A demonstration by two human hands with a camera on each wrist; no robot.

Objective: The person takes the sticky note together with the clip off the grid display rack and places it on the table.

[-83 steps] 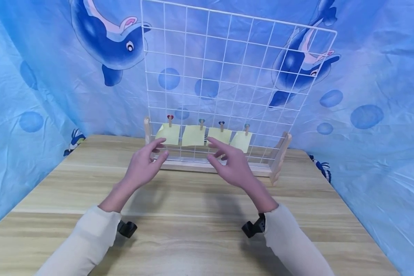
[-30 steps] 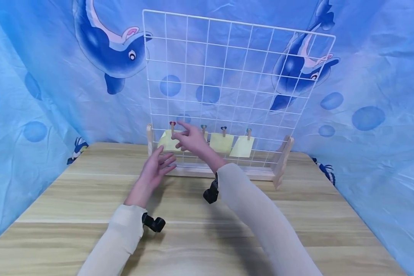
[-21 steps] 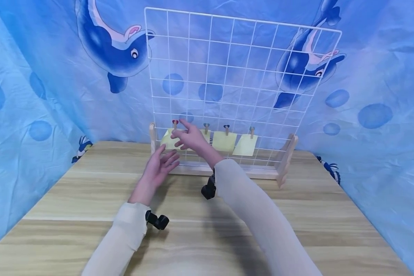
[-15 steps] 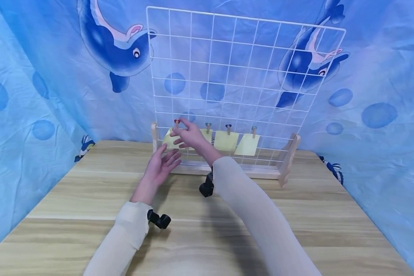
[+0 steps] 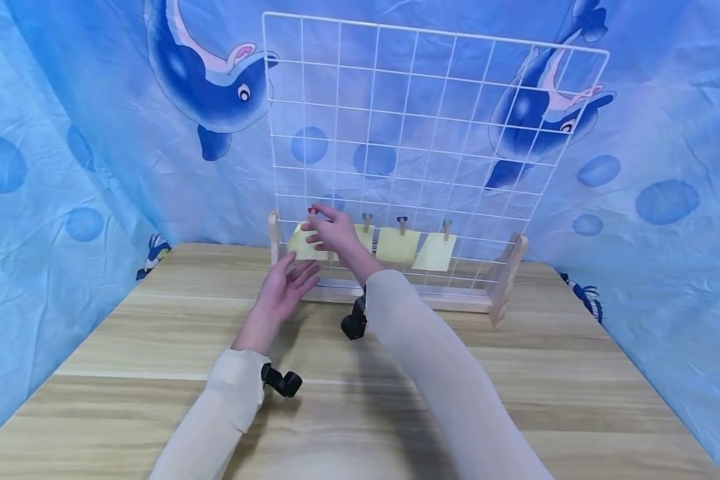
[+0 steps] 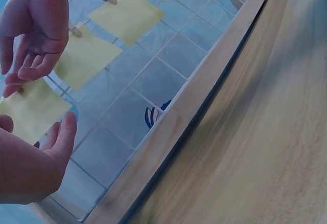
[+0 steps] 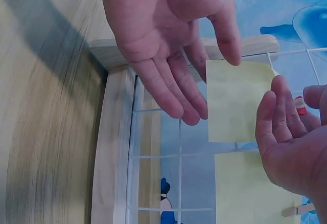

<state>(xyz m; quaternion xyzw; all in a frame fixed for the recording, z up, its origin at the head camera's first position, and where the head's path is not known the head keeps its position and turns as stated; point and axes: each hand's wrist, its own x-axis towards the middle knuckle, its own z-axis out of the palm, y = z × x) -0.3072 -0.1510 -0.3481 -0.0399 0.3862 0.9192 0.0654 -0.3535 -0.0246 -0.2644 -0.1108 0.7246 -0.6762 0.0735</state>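
Observation:
My right hand (image 5: 334,232) reaches leftward across the grid, palm turned to it. Its thumb and bent fingers sit around the red-topped mini wooden clothespin (image 7: 300,105) at the far left. That clothespin holds a pale yellow sticky note (image 7: 235,101) to a wire; the right hand covers part of the note in the head view. Below, my left hand (image 5: 282,290) is palm up with fingers loosely spread. In the right wrist view its thumb tip is right at the note's edge, and its index fingertip is hidden behind the paper.
The white wire grid (image 5: 399,127) stands in a wooden base (image 5: 456,303) on a wood-grain table (image 5: 360,427). More notes hang to the right under clothespins, including a yellow note (image 5: 398,245) and a far-right note (image 5: 435,252). A blue dolphin-print curtain (image 5: 96,167) surrounds the table.
Both hands have come from in front of the grid to the leftmost note, the right one crossing over to its clothespin. Over the last second the thumb has closed in slightly on the red top.

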